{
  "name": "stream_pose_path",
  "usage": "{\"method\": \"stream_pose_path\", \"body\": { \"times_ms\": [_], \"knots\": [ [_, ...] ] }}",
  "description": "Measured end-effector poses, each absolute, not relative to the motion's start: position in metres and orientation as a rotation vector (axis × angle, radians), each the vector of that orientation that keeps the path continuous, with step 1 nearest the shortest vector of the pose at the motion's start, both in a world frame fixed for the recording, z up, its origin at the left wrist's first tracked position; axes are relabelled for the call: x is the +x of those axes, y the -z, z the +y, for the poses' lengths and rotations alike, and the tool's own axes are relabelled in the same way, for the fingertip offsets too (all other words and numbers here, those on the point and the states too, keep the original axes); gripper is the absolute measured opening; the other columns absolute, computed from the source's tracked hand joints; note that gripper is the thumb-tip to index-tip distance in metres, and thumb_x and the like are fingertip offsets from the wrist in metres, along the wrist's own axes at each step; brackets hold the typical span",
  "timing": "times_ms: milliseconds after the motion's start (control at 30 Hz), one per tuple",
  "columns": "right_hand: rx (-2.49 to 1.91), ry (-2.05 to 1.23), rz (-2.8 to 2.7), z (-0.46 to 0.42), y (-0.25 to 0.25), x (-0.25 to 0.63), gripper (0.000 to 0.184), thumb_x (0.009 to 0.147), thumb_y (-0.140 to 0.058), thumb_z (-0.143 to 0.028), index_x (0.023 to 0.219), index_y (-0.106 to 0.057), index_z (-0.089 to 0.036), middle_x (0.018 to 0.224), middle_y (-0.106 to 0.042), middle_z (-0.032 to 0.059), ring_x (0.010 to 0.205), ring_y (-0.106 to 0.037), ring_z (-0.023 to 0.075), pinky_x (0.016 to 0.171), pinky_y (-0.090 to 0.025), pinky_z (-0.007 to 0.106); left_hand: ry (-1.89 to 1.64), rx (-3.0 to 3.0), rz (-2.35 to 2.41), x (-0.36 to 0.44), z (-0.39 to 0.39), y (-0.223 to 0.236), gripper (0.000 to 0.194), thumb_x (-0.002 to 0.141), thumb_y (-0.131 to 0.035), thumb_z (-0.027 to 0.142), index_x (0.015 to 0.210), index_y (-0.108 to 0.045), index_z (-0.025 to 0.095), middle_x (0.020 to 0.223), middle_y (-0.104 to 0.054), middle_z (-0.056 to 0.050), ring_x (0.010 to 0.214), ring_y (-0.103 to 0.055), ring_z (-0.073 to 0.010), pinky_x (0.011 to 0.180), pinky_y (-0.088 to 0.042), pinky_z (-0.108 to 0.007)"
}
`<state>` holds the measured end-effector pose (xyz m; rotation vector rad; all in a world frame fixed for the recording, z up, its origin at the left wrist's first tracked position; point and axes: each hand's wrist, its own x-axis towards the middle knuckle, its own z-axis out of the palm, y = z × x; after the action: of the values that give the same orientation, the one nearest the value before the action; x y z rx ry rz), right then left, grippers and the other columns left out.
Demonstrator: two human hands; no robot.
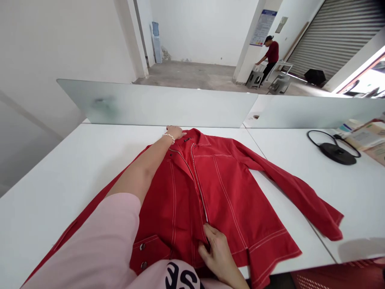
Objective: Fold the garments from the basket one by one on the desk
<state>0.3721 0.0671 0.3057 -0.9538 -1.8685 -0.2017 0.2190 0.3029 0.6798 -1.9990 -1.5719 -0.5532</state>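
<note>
A red jacket [222, 188] with white stitching lies face up on the white table [75, 168], its right sleeve stretched out to the side. My left hand [174, 131], a bead bracelet on the wrist, reaches to the far end and grips the collar. My right hand [218, 253] is at the near hem, fingers pinched on the bottom of the zipper [200, 188]. The zipper is partly open toward the collar.
A frosted divider panel [156, 105] runs along the table's far edge. A black round base with a looped cable [337, 152] and some booklets [365, 138] lie at the right. Far behind, a person in a red shirt [270, 54] bends over stools.
</note>
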Motion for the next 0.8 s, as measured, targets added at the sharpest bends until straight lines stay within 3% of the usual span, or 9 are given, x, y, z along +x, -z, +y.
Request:
{"method": "stream_pose_path", "body": {
  "times_ms": [167, 267, 433, 500, 633, 800],
  "knots": [
    [-0.96, 0.172, -1.88, 0.068, -0.306, 0.373, 0.013, 0.071, -0.045, -0.01, 0.078, -0.05, -0.02, 0.078, -0.063, 0.0035, 0.069, -0.06, 0.0178, 0.065, -0.042, 0.026, 0.491, -2.087, -1.577, 0.203, 0.294, -0.689, 0.054, 0.081, -0.07, 0.058, 0.111, -0.072, 0.012, 0.121, -0.069, -0.024, 0.117, -0.063, -0.0371, 0.096, -0.049, -0.04],
    [-0.955, 0.159, -1.873, 0.068, -0.306, 0.373, 0.014, 0.072, -0.045, -0.01, 0.079, -0.051, -0.02, 0.078, -0.064, 0.0034, 0.069, -0.06, 0.0176, 0.065, -0.043, 0.026, 0.552, -2.206, -1.6, 0.197, 0.292, -0.699, 0.038, 0.071, -0.081, 0.042, 0.096, -0.075, 0.013, 0.104, -0.074, -0.018, 0.105, -0.067, -0.0335, 0.087, -0.052, -0.035],
    [-0.942, 0.13, -1.871, 0.068, -0.307, 0.373, 0.015, 0.072, -0.045, -0.009, 0.081, -0.052, -0.02, 0.08, -0.064, 0.0031, 0.069, -0.06, 0.0169, 0.065, -0.044, 0.025, 0.894, -2.423, -1.501, 0.192, 0.291, -0.706, 0.007, 0.067, -0.077, 0.018, 0.072, -0.072, 0.016, 0.079, -0.073, -0.008, 0.085, -0.068, -0.0242, 0.074, -0.051, -0.03],
    [-0.948, 0.12, -1.874, 0.068, -0.306, 0.373, 0.016, 0.073, -0.045, -0.009, 0.082, -0.052, -0.02, 0.081, -0.064, 0.0033, 0.07, -0.06, 0.017, 0.066, -0.045, 0.025, 1.147, -2.439, -1.379, 0.19, 0.291, -0.706, 0.005, 0.072, -0.07, 0.015, 0.076, -0.073, 0.016, 0.079, -0.073, -0.007, 0.081, -0.066, -0.0216, 0.073, -0.051, -0.031],
    [-0.95, 0.083, -1.875, 0.068, -0.305, 0.374, 0.017, 0.073, -0.045, -0.009, 0.082, -0.053, -0.02, 0.083, -0.064, 0.0039, 0.073, -0.06, 0.0175, 0.069, -0.046, 0.026, 1.346, -2.282, -1.253, 0.185, 0.292, -0.702, 0.029, 0.083, -0.05, 0.012, 0.105, -0.069, 0.014, 0.098, -0.072, -0.01, 0.088, -0.066, -0.0183, 0.082, -0.053, -0.031],
    [-0.937, 0.102, -1.866, 0.067, -0.308, 0.374, 0.016, 0.073, -0.045, -0.009, 0.082, -0.052, -0.021, 0.083, -0.065, 0.0037, 0.071, -0.06, 0.0173, 0.067, -0.045, 0.025, 1.186, -2.158, -1.408, 0.184, 0.296, -0.691, 0.041, 0.091, -0.054, 0.034, 0.123, -0.058, 0.008, 0.119, -0.066, -0.022, 0.108, -0.065, -0.0295, 0.089, -0.051, -0.036]
  ]
}}
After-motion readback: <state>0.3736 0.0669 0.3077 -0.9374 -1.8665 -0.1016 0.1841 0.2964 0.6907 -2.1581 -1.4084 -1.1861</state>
